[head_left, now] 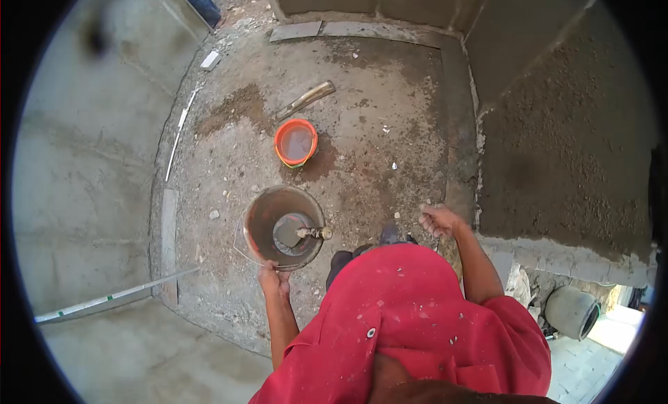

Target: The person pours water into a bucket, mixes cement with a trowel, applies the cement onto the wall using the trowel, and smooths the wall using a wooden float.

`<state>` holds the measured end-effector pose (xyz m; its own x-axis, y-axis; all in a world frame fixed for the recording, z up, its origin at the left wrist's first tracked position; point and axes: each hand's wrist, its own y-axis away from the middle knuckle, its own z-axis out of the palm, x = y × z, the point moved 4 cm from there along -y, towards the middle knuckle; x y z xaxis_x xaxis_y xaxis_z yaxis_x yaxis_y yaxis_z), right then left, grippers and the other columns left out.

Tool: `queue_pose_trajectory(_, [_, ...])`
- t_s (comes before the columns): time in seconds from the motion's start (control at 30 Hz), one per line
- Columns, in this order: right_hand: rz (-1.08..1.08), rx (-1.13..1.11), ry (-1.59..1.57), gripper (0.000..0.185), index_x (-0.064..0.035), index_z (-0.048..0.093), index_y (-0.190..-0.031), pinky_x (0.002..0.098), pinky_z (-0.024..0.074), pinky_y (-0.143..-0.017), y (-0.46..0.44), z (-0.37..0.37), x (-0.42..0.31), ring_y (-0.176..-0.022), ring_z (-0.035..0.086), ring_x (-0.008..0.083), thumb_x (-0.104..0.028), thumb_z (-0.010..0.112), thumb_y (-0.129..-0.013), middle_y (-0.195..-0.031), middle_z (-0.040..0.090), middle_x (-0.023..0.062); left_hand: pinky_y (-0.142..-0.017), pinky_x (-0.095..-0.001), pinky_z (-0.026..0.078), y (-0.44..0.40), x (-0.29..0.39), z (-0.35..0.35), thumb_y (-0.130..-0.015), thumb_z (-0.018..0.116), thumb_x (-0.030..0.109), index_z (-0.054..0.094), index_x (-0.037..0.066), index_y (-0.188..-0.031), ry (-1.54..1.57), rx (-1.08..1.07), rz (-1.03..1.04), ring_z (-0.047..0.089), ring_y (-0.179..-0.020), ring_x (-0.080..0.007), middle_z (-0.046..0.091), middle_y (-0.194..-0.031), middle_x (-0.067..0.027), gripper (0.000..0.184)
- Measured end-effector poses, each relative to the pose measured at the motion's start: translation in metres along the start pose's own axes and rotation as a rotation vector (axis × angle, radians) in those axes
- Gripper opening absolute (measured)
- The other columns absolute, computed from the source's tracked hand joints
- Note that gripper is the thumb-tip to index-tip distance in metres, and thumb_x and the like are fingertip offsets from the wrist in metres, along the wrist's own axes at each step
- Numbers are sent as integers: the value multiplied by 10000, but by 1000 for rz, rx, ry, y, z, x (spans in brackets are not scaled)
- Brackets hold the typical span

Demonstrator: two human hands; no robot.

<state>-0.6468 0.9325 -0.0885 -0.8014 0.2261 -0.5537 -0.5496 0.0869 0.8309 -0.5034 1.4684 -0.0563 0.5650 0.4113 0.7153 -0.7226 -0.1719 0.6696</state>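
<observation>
A large grey mortar bucket (252, 216) stands on the rough floor just in front of me. My left hand (274, 279) grips its near rim, with the thumb and fingers closed on the edge. Inside the bucket rests a trowel; its worn handle (314, 233) points right toward the rim, and wet grey mortar lies around the blade. My right hand (441, 220) hangs free to the right, away from the bucket. Its fingers are curled in, and nothing shows in them.
An orange bucket (280, 154) of murky water stands beyond the mortar bucket, with a piece of wood (306, 100) behind it. Plastered walls rise at left and right. A long straightedge (118, 295) leans at left. Outside at right sits a drum-like container (572, 312).
</observation>
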Motion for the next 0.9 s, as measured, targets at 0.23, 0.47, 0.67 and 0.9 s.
queue_pose_trajectory(0.23, [-387, 1297, 689, 1062, -129, 167, -1683, 452, 446, -1138, -73, -137, 133, -1355, 543, 441, -295, 785, -835, -1477, 556, 267, -1115, -480, 514, -3, 24, -48, -938, 529, 94, 502, -100, -1356, 70, -78, 52, 579, -1302, -360, 558, -1405, -245, 462])
queue_pose_trajectory(0.47, [273, 1510, 776, 568, -84, 544, -1475, 498, 588, -802, 117, -282, -18, -907, 743, 391, -221, 665, -937, -987, 742, 253, -1044, -492, 583, -168, 33, -115, -871, 521, 52, 437, -128, -1416, -124, -127, -143, 619, -1245, -386, 583, -1373, -268, 581])
queue_pose_trajectory(0.67, [523, 824, 1076, 458, -60, 622, -1347, 502, 574, -859, 36, -184, 65, -997, 719, 406, -286, 640, -949, -1079, 735, 243, -907, -478, 616, -146, 53, -36, -837, 572, -15, 540, 74, -1387, 150, 201, -26, 654, -1090, -289, 606, -1244, -114, 558])
queue_pose_trajectory(0.9, [183, 446, 1425, 418, -32, 714, -1196, 505, 559, -926, -209, -116, -185, -1104, 692, 424, -362, 610, -962, -1187, 726, 232, -830, -441, 649, -205, 34, 13, -848, 569, -25, 544, 45, -1326, 208, 375, -129, 691, -976, -269, 639, -1138, -95, 484])
